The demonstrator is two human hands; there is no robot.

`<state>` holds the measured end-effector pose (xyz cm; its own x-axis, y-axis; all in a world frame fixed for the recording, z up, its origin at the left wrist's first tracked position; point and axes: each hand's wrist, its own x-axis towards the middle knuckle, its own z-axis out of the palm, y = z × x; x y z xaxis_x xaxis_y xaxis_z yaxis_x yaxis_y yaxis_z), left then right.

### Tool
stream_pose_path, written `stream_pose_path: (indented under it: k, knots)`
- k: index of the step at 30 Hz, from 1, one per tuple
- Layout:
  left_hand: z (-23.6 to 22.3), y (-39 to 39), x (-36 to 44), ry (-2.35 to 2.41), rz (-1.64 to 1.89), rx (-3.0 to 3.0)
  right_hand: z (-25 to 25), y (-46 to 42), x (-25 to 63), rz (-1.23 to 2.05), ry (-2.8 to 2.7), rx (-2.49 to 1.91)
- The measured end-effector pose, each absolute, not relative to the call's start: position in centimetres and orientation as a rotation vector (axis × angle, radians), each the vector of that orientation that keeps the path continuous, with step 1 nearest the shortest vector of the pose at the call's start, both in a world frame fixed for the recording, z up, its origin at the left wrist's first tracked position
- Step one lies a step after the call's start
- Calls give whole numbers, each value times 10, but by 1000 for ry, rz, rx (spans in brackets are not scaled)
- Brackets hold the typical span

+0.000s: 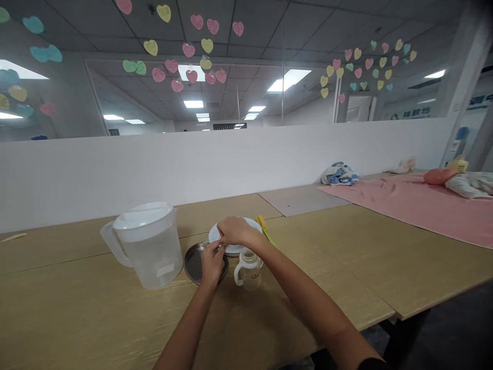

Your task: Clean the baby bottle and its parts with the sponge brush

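My left hand [212,261] and my right hand [235,231] meet above a round dark metal tray [193,261], fingers closed together. Something small and clear seems to be between them, but my fingers hide most of it. Behind my right hand is a white round basin or plate [251,223]. Just below my right wrist stands an uncapped baby bottle [251,275] with white handles and red print. A yellow-and-green brush [262,223] lies partly behind my right forearm.
Left of the tray stands a large clear pitcher [156,252] with a white lid. A pink mat [416,203] covers the table's right side, with a doll [442,177] on it. A blue-and-white cloth [339,173] lies by the wall. The wooden table's [346,246] near edge is at lower right.
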<state>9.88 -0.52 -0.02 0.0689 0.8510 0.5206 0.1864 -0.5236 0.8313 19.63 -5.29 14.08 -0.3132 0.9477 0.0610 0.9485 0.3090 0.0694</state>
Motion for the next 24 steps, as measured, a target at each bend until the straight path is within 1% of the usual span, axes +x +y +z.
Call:
stream_pose_path:
  k: [10,24]
  knots:
    - [6,-14,99,1032,1499,1672,149,-62,195,-267,-2540,-1738]
    - [7,-12,100,1016,1539,1519,148,-61,195,-274,-2498,-1743]
